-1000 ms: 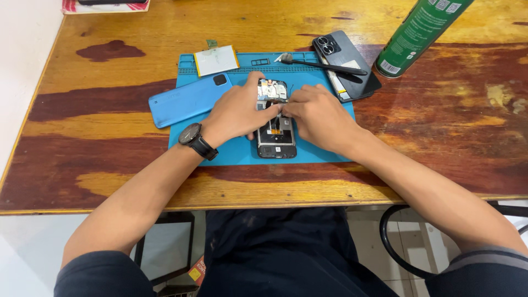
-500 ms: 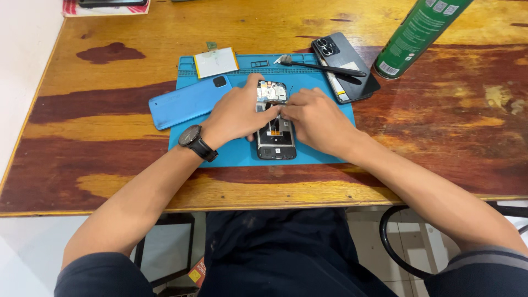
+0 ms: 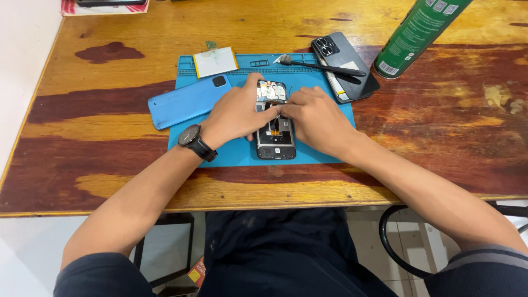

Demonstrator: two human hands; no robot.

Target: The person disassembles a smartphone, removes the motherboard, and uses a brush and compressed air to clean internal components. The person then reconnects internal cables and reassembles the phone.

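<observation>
Both hands on the opened phone: left hand and right hand pinching parts inside it, on the blue mat.

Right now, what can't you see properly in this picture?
Head view only:
- The middle of the opened phone: covered by the left hand and right hand.
- What the fingertips pinch: too small, and the hands hide it.
- The green spray can: its top is cut off by the upper edge.
- The tiny parts inside the phone: too small to tell apart.
</observation>
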